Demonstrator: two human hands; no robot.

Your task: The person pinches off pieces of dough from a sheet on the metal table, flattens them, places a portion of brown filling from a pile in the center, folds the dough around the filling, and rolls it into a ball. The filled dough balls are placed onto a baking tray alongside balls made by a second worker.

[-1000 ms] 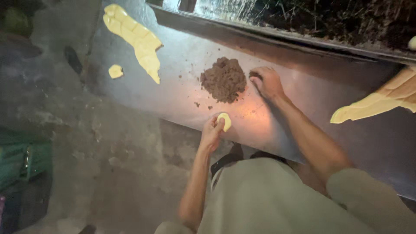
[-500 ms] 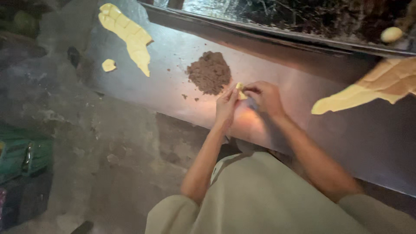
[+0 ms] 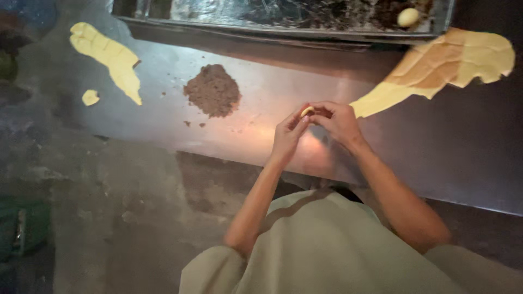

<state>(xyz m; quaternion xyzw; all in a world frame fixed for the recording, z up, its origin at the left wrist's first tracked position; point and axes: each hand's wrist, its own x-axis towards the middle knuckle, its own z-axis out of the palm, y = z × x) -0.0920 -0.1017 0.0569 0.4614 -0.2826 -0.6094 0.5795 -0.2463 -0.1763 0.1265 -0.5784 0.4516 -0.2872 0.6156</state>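
Both hands meet above the steel worktop (image 3: 261,98). My left hand (image 3: 287,133) and my right hand (image 3: 336,121) pinch one small pale dough piece (image 3: 307,111) between their fingertips; most of it is hidden by the fingers. A mound of brown crumbly filling (image 3: 213,90) lies on the worktop to the left of the hands. A large torn sheet of yellow dough (image 3: 441,62) lies to the right, its tip close to my right hand.
A long strip of yellow dough (image 3: 111,57) and a small scrap (image 3: 90,97) lie at the worktop's left end. A dark metal tray (image 3: 283,22) at the back holds brown mix and a pale ball (image 3: 407,17). Below the worktop is stained concrete floor.
My right hand left the filling mound and came to my left hand, which lifted the dough piece off the worktop. Both hands now close around the piece.
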